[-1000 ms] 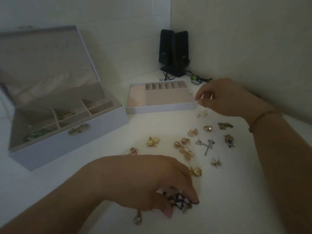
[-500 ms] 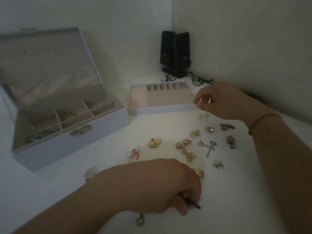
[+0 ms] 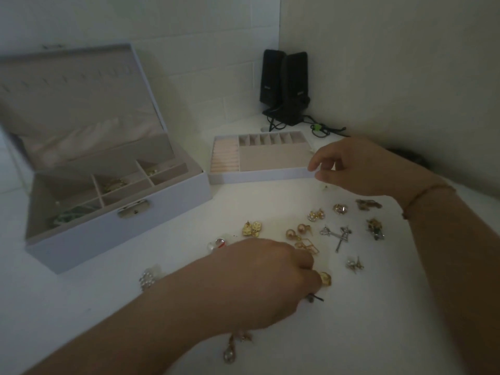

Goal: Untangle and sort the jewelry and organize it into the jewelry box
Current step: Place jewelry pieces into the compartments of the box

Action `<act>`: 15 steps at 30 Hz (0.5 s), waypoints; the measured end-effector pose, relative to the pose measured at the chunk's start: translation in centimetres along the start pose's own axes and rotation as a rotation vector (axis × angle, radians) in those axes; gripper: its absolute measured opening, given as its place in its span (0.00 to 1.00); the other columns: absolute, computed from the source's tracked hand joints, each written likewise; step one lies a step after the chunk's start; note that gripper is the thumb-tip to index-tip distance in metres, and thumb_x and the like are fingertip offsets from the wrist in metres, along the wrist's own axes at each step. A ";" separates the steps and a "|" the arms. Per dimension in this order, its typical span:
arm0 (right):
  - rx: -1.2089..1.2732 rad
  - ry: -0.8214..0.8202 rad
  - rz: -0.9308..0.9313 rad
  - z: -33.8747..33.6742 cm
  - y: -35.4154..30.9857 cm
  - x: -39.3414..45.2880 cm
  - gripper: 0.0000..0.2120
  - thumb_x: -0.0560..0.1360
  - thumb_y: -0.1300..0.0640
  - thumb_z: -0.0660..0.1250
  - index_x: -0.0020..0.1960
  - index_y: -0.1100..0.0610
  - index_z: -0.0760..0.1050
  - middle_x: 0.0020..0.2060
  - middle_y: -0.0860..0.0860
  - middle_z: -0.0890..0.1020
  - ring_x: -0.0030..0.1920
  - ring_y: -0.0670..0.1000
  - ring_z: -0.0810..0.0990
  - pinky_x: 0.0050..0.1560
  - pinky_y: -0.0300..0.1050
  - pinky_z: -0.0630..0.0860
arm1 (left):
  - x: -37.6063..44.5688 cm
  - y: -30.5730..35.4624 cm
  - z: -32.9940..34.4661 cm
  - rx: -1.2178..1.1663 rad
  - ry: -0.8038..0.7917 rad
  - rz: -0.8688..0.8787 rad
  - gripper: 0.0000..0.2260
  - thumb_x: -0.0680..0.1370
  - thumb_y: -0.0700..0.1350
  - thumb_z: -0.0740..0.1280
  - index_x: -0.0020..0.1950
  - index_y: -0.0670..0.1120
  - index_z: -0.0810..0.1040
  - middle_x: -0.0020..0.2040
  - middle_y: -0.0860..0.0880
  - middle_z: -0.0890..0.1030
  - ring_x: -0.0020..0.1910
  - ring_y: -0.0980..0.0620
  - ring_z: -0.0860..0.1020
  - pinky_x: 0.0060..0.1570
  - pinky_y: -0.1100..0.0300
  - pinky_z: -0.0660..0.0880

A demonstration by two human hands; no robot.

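— Hands first: how are they placed?

— Both hands are seen over the white table (image 3: 378, 334). The left hand (image 3: 259, 282) is lowered among the loose jewelry, knuckles up, fingers curled down; a thin dark piece (image 3: 317, 298) sticks out at its fingertips and seems to be pinched, though the grip itself is hidden. The right hand (image 3: 357, 165) is held further away, fingers bent, thumb and forefinger brought close together just beside the tray's near right corner. Whether anything is pinched there cannot be told.

— Where is the jewelry?

— Most is scattered on the table between the two hands: a gold pair (image 3: 251, 228), two gold balls (image 3: 297, 231), silver studs (image 3: 336, 235), a small pearl cluster (image 3: 354, 264), and several gold pieces nearer the right wrist. A gold earring (image 3: 325, 278) lies just beside the left fingertips. A drop pendant (image 3: 230, 353) is seen below the left wrist, and a pearl piece (image 3: 148, 277) to the left of that forearm.

— And the box?

— The box (image 3: 113, 231) is stood open well to the left of the left hand, lid raised; a few items are seen in its compartments. The tray (image 3: 259, 175) has been set apart on the table, to the right of the box. Black speakers (image 3: 286, 85) are placed in the corner beyond the right hand.
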State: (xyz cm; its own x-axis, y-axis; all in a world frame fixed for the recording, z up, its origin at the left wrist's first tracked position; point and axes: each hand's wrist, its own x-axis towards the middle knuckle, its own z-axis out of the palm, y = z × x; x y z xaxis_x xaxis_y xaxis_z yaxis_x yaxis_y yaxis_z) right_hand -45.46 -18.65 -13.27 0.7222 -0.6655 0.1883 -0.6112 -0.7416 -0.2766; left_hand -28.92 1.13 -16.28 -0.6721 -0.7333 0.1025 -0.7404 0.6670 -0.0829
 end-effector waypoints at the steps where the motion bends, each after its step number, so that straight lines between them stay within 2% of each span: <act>1: 0.002 -0.006 0.003 0.0 -0.1 0.0 0.06 0.74 0.54 0.68 0.45 0.42 0.77 0.35 0.41 0.79 0.33 0.39 0.75 0.36 0.30 0.65 | 0.3 0.6 0.9 -0.102 -0.107 0.000 0.06 0.73 0.41 0.70 0.49 0.44 0.80 0.41 0.47 0.78 0.36 0.44 0.79 0.31 0.51 0.79; 4: 0.018 -0.004 -0.004 0.1 -0.1 -0.1 0.06 0.74 0.54 0.68 0.45 0.42 0.77 0.35 0.41 0.80 0.33 0.40 0.75 0.36 0.31 0.66 | 0.9 0.3 0.6 -0.070 -0.058 -0.100 0.06 0.73 0.40 0.68 0.49 0.42 0.78 0.41 0.46 0.76 0.37 0.41 0.78 0.34 0.49 0.79; 6: 0.024 -0.011 -0.006 0.2 -0.2 -0.1 0.06 0.74 0.54 0.68 0.45 0.42 0.77 0.36 0.41 0.80 0.33 0.40 0.74 0.36 0.31 0.66 | 0.9 0.0 1.0 -0.049 -0.108 -0.094 0.08 0.73 0.39 0.66 0.51 0.41 0.77 0.43 0.45 0.75 0.39 0.40 0.78 0.37 0.47 0.79; 8: 0.015 -0.017 -0.005 0.2 -0.1 -0.1 0.05 0.75 0.54 0.68 0.46 0.43 0.77 0.36 0.41 0.80 0.33 0.40 0.75 0.35 0.30 0.66 | 1.2 0.8 1.0 -0.043 -0.110 -0.063 0.08 0.69 0.37 0.68 0.47 0.39 0.78 0.39 0.44 0.75 0.33 0.42 0.77 0.30 0.51 0.78; 10: 0.016 -0.017 -0.008 0.3 -0.1 -0.1 0.06 0.75 0.54 0.68 0.45 0.42 0.77 0.35 0.41 0.80 0.33 0.40 0.75 0.36 0.30 0.67 | 1.1 0.4 1.1 -0.068 -0.056 -0.025 0.08 0.60 0.38 0.71 0.38 0.40 0.77 0.32 0.46 0.73 0.23 0.46 0.73 0.20 0.59 0.74; 12: 0.011 -0.016 -0.010 0.3 -0.1 -0.1 0.06 0.75 0.54 0.68 0.45 0.42 0.76 0.35 0.41 0.80 0.34 0.40 0.75 0.36 0.31 0.67 | 0.8 0.1 1.6 -0.051 0.029 -0.028 0.09 0.58 0.39 0.73 0.35 0.41 0.77 0.31 0.47 0.73 0.20 0.47 0.71 0.17 0.62 0.70; 15: 0.012 -0.013 -0.013 0.4 0.1 -0.1 0.05 0.74 0.54 0.68 0.46 0.43 0.78 0.35 0.41 0.80 0.33 0.40 0.75 0.36 0.32 0.67 | 0.7 0.1 1.7 -0.048 0.063 -0.015 0.07 0.59 0.40 0.69 0.35 0.40 0.77 0.32 0.46 0.74 0.19 0.48 0.69 0.16 0.64 0.69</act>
State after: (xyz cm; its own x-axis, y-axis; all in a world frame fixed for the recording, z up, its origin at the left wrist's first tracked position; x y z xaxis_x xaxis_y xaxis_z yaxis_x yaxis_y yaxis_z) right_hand -45.43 -18.64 -13.68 0.7343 -0.6545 0.1801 -0.5977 -0.7492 -0.2854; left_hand -29.44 0.45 -17.89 -0.6579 -0.7346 0.1661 -0.7482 0.6626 -0.0333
